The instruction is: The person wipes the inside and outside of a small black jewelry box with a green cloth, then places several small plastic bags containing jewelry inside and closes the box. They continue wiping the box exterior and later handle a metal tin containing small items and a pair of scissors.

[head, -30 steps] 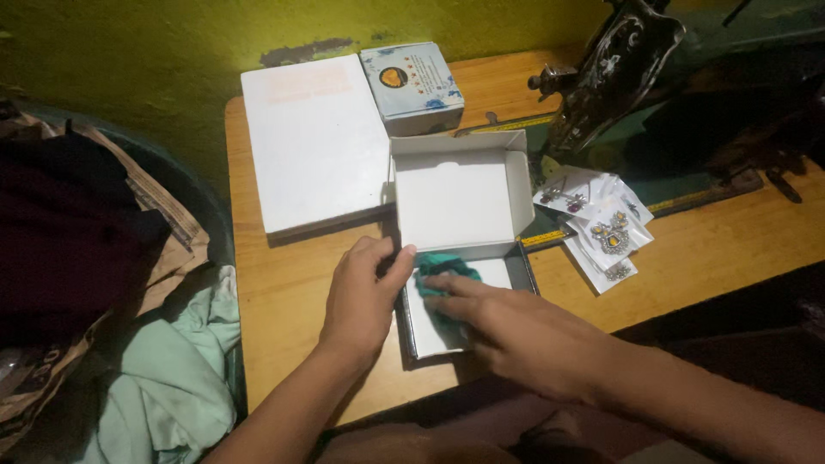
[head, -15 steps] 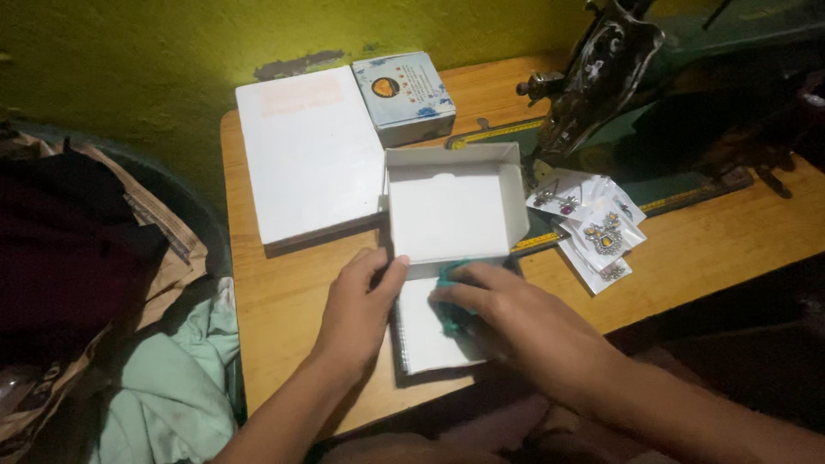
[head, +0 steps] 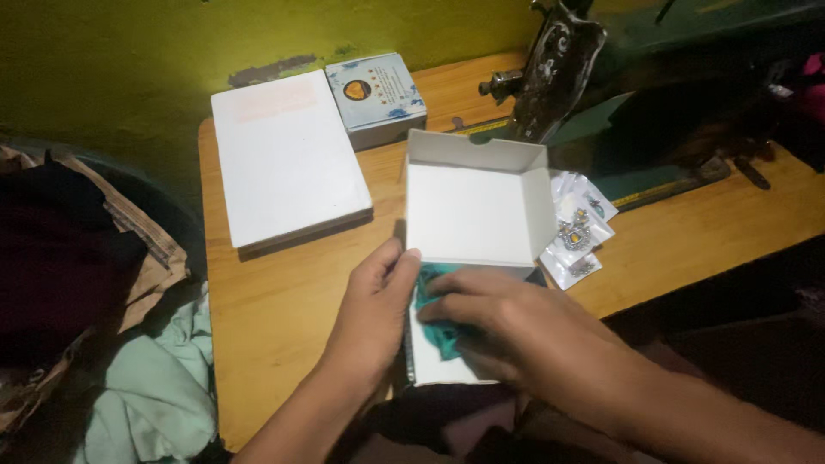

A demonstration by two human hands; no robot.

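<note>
A small white box (head: 430, 365) lies open on the wooden table (head: 275, 309), its lid (head: 477, 210) standing up at the far side. Inside it lies a teal piece of cloth (head: 440, 331). My right hand (head: 516, 331) lies flat over the cloth and presses it into the box. My left hand (head: 374, 314) rests against the box's left edge, thumb touching the lid's corner. Most of the cloth is hidden under my right hand.
A large flat white box (head: 288, 159) and a small blue-and-white printed box (head: 376, 96) sit at the table's far left. A black sewing machine (head: 559, 69) stands at the back right, clear packets of small ornaments (head: 577, 236) beside the lid. Pale green cloth (head: 155, 395) lies left of the table.
The view has shifted slightly. My right hand has slid further over the teal cloth, covering more of it. My left hand stays at the box's left edge.
</note>
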